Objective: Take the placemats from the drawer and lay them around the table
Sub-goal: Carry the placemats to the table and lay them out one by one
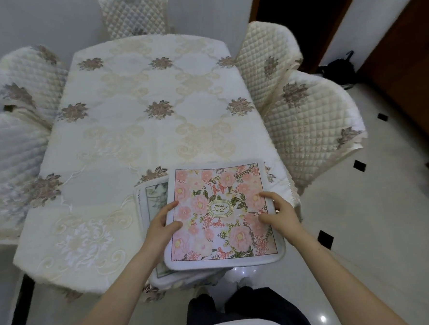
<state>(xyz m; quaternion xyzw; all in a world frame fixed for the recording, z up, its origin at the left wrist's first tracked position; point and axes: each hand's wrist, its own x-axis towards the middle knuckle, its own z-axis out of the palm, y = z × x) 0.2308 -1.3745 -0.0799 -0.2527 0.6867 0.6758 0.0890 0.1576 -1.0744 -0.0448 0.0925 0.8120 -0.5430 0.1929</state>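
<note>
The pink placemat [221, 214] tops the stack [151, 209] at the table's [134, 104] near edge, pinched by left hand [162, 225] and right hand [279, 213]; soft, light, probably floppy, best held by opposite edges.

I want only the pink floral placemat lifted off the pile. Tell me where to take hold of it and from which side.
Grip the pink placemat by its left and right edges, coming in from the near end. It lies flat on the green mat, its near edge overhanging the table, so fingers can slip beneath. The left hand and right hand already sit there.
</note>
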